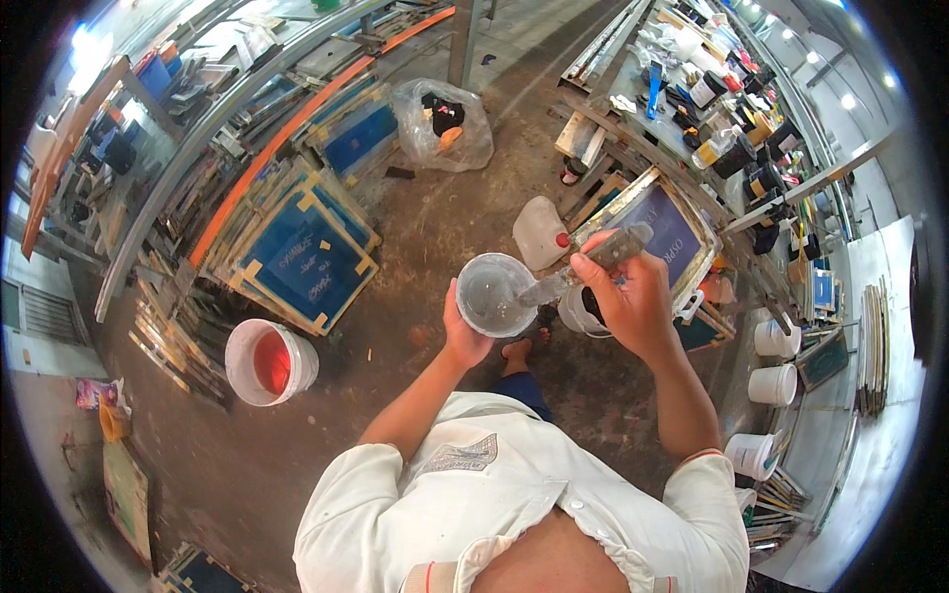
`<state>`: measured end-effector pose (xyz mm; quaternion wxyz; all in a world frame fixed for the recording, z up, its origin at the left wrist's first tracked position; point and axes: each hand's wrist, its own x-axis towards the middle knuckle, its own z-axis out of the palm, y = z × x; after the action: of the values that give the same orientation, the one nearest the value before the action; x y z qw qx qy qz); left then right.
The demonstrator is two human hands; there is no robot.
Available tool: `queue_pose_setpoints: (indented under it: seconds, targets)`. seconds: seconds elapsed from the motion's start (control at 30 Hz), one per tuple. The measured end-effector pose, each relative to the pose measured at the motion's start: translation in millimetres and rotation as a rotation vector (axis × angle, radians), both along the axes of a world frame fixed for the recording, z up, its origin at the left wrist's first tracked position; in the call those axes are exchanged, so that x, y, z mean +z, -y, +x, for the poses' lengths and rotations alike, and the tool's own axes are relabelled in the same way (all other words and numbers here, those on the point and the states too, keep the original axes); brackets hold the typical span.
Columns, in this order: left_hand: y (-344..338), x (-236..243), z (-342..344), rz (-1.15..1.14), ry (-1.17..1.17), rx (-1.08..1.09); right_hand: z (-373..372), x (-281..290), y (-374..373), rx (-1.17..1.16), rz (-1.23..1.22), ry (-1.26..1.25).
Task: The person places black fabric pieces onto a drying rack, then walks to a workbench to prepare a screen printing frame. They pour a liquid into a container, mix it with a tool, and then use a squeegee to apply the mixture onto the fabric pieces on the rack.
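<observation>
My left hand (465, 331) grips a translucent plastic cup (479, 292) with some clear or grayish contents at the bottom. My right hand (628, 301) holds a grimy metal scraper-like tool (544, 289), its lower end reaching into the cup. Below my right hand, a pale bucket (578, 318) is partly hidden by the hand. A white jug (537, 230) with a red cap stands on the floor just beyond the hands.
Framed screens (297, 257) lean at left and right (657, 227). A pail of red liquid (272, 361) stands left. A plastic bag (443, 133) lies ahead. The right shelf holds several tubs (736, 158); white buckets (771, 385) line the right side. The brown floor (395, 217) shows between them.
</observation>
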<state>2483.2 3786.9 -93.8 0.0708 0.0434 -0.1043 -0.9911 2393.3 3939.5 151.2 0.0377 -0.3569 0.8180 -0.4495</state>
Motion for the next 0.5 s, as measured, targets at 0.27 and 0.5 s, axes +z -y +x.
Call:
queue_pose_setpoints:
  seconds: [0.27,0.5]
  targets:
    - [-8.5,5.0,-3.0,0.011,0.080,-0.008,-8.5,-33.3,10.1,-0.059,-0.321,0.256]
    - [3.2,1.1,-3.4,0.002,0.140,0.035,-3.7,-14.3,-8.5,0.012,-0.072,-0.106]
